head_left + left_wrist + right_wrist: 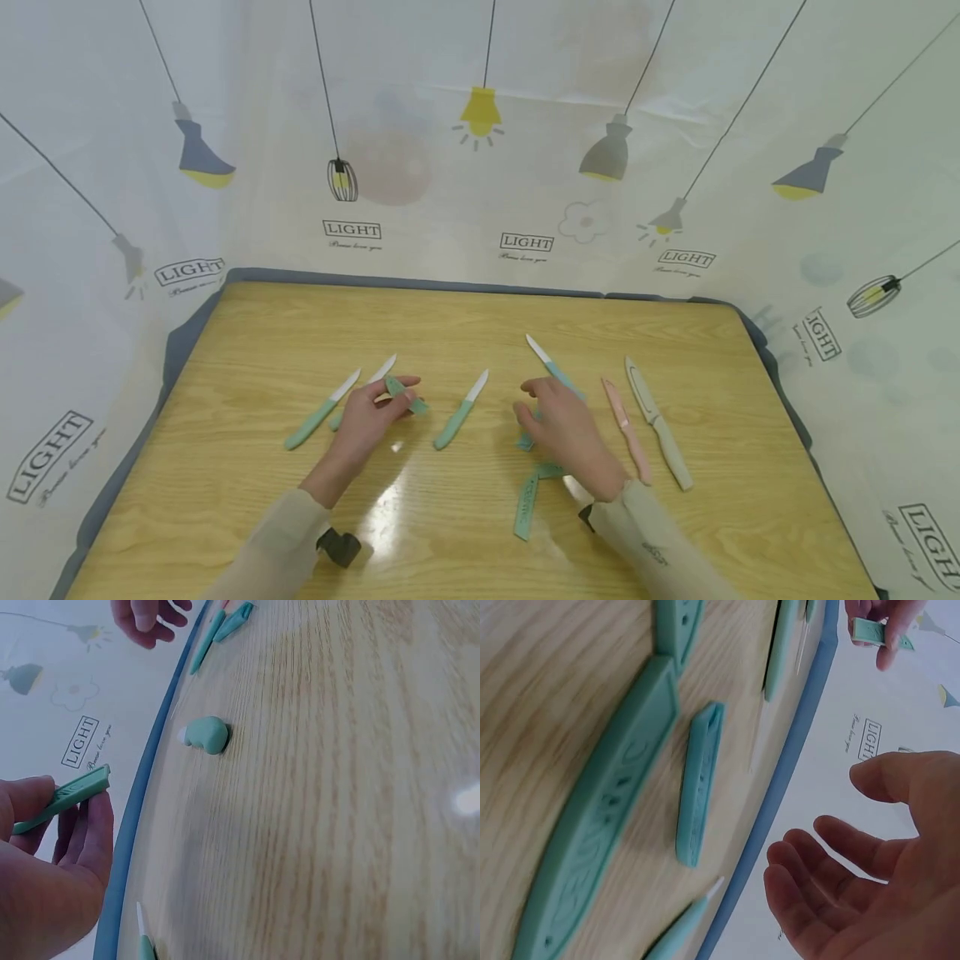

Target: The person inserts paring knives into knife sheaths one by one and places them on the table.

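My left hand (363, 425) pinches a green blade cover (81, 787) between thumb and fingers, raised above the table. Beneath that hand lies a green-handled knife (385, 367), partly hidden by it. Two more green-handled knives lie bare-bladed on either side, one to the left (311, 427) and one to the right (455, 425). Holding nothing, my right hand (566, 429) hovers with loosely bent fingers over a blue blade cover (700, 787). Just beyond it is a blue-handled knife (553, 369). Nearer me lie two green blade covers (527, 510) (676, 630), end against end.
To the right of my right hand lie a pink knife (636, 450) and a longer cream knife (671, 450). The wooden table (450, 533) has a grey-blue edge (420, 284) at the back. A white lamp-printed sheet (442, 225) rises behind it and along both sides.
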The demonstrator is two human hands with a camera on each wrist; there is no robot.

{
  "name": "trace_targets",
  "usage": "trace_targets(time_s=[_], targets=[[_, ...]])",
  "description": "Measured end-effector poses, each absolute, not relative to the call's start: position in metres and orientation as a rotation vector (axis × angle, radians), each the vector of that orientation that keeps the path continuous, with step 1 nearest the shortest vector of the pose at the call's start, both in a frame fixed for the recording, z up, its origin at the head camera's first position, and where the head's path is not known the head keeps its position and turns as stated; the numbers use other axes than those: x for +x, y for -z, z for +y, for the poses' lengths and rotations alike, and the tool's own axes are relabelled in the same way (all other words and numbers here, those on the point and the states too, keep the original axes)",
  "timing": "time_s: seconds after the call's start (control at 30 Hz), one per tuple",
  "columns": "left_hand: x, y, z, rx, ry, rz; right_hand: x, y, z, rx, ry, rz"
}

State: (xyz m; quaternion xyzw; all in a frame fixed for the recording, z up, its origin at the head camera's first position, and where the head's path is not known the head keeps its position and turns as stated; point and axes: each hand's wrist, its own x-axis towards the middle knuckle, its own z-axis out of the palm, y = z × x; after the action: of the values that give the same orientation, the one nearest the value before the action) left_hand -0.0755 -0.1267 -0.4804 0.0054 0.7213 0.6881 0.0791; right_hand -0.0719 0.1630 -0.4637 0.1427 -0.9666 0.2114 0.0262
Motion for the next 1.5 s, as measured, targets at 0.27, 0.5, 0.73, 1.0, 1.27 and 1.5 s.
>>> trace_targets(time_s=[0.27,0.5,0.73,1.0,1.27,1.5], targets=[[-0.075,0.482,-0.127,0.052,-2.141,2.114,-0.081,0.476,0.138,0.393,-0.662,-3.081],[-0.074,0.481,-0.129,0.065,-2.131,2.12,-0.084,0.487,0.116,0.446,-0.504,-3.199],[-0.075,0.483,-0.128,0.061,-2.12,2.119,-0.077,0.488,0.098,0.779,-0.297,-3.141],[-0.076,0.486,-0.128,0.006,-2.167,2.096,-0.068,0.483,0.098,0.888,-0.222,-3.128],[-0.076,0.487,-0.129,-0.035,-2.215,2.051,-0.067,0.483,0.106,0.865,-0.243,-3.137],[-0.078,0.487,-0.129,-0.062,-2.238,2.04,-0.07,0.483,0.1,0.635,-0.399,-3.201]])
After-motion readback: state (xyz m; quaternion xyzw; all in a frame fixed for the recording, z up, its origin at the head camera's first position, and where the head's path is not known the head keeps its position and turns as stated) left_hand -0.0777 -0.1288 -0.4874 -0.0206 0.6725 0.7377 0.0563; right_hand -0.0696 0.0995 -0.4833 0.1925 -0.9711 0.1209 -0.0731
